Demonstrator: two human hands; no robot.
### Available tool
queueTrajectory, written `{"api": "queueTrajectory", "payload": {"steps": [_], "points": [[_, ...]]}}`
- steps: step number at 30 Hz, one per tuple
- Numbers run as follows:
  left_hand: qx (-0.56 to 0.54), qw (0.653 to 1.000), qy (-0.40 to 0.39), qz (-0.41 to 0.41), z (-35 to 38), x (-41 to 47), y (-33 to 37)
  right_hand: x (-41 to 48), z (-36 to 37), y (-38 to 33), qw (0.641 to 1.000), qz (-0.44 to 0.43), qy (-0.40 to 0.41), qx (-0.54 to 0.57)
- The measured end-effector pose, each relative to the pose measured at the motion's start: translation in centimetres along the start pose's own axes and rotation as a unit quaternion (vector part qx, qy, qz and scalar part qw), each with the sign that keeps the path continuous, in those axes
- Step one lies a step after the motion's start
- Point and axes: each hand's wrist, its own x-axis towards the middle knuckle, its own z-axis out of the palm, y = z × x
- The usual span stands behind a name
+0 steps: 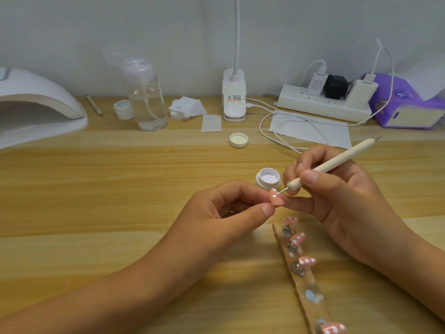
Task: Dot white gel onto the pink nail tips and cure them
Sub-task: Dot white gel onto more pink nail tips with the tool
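My left hand [224, 213] pinches a pink nail tip [348, 198] between thumb and fingers at the table's middle. My right hand [337, 191] grips a cream dotting pen [332, 164], whose metal point touches that tip beside a white dot. Just behind stands the open jar of white gel [268, 178]. A wooden holder strip [304, 283] runs toward the lower right with several pink tips on it, such as the dotted tip [307, 261]; each carries white dots. One blue stud on the strip is bare.
A white curing lamp [36, 109] sits at the far left. Along the back stand a clear pump bottle [145, 97], a small closed jar [124, 109], cotton pads [186, 107], a desk lamp base [234, 97], a power strip [325, 102] and a purple tissue pack [407, 102]. The jar's lid [238, 140] lies loose.
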Motion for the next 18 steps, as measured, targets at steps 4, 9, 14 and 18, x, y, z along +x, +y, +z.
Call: {"api": "queueTrajectory", "payload": {"steps": [4, 9, 14, 18], "points": [[-0.002, 1.000, 0.000, 0.000, 0.04, 0.03, 0.02, 0.06, 0.01, 0.02, 1.000, 0.003, 0.003, -0.006], [-0.003, 1.000, -0.001, -0.003, 0.03, -0.01, 0.12, 0.02, 0.01, 0.01, 1.000, -0.001, 0.001, -0.005], [0.001, 1.000, -0.002, -0.003, 0.00, -0.03, 0.10, 0.03, -0.01, 0.02, 1.000, -0.001, -0.002, -0.002], [0.004, 1.000, 0.000, -0.003, -0.01, -0.05, 0.11, 0.06, -0.06, -0.02, 1.000, -0.002, 0.000, -0.006]]}}
